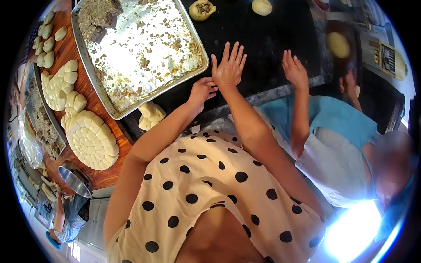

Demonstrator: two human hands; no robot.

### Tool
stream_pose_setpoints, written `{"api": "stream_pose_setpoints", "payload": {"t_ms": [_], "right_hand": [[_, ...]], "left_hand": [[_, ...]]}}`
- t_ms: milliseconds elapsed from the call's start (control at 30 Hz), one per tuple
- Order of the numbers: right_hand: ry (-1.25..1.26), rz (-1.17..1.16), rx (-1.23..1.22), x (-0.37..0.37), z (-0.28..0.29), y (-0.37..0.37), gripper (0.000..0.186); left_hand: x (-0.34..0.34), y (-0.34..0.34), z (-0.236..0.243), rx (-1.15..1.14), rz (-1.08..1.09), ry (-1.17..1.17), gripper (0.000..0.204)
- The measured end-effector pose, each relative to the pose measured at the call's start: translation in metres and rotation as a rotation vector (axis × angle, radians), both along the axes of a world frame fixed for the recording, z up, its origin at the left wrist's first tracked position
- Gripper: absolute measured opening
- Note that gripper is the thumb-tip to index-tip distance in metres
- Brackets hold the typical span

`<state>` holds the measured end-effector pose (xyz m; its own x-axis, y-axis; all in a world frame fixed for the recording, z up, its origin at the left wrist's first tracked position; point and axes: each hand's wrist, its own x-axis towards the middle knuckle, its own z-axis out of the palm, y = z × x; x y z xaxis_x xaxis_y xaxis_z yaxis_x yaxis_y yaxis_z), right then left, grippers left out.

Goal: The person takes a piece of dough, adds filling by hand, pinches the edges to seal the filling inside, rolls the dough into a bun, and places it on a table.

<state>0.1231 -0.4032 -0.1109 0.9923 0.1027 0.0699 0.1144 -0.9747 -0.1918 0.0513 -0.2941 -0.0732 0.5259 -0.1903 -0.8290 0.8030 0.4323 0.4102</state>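
Observation:
My right hand (228, 70) lies palm down on the black work surface (261, 50), fingers stretched out. Just left of it, my left hand (204, 91) is half bent with fingers apart, nothing visible in it, near the right wrist. A large metal tray (203, 61), lined white and scattered with crumbly filling, sits to their left. Beyond my hands are a dough round with filling in its open top (201, 9) and a plain dough ball (261, 7). A small heap of dough (151, 117) is by the tray's lower corner.
A co-worker in white and blue (329, 162) works close on my right, hands near the surface. Left, the wooden table (92, 105) holds cut dough coils (91, 139), several dough pieces, a filling tray (60, 131) and a steel bowl (74, 179). Another person (68, 223) stands lower left.

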Motion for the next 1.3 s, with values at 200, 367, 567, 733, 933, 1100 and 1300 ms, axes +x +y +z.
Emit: {"api": "stream_pose_setpoints", "payload": {"t_ms": [200,367,567,733,933,1100,1300], "right_hand": [[0.156,-0.037,0.172,0.006,-0.006,-0.006,0.064],[-0.052,0.055,0.024,0.029,-0.003,0.001,0.068],[-0.102,0.058,0.006,0.02,-0.007,0.003,0.07],[0.015,0.13,-0.068,-0.007,0.01,0.011,0.076],[-0.105,0.069,0.148,-0.004,0.007,0.005,0.072],[-0.106,0.018,0.111,-0.016,-0.003,-0.03,0.07],[-0.011,-0.076,0.127,-0.026,-0.009,-0.036,0.073]], "left_hand": [[-0.013,0.015,0.016,-0.017,-0.05,-0.016,0.033],[-0.024,0.024,0.013,-0.081,-0.01,0.011,0.03],[-0.034,0.032,0.03,-0.098,-0.046,-0.101,0.031],[-0.043,0.043,0.03,-0.079,0.024,-0.079,0.032],[-0.046,0.033,0.028,0.006,-0.063,-0.155,0.034],[-0.022,0.011,-0.001,-0.185,0.046,-0.002,0.032],[-0.008,-0.006,0.002,-0.249,0.175,0.193,0.03]]}}
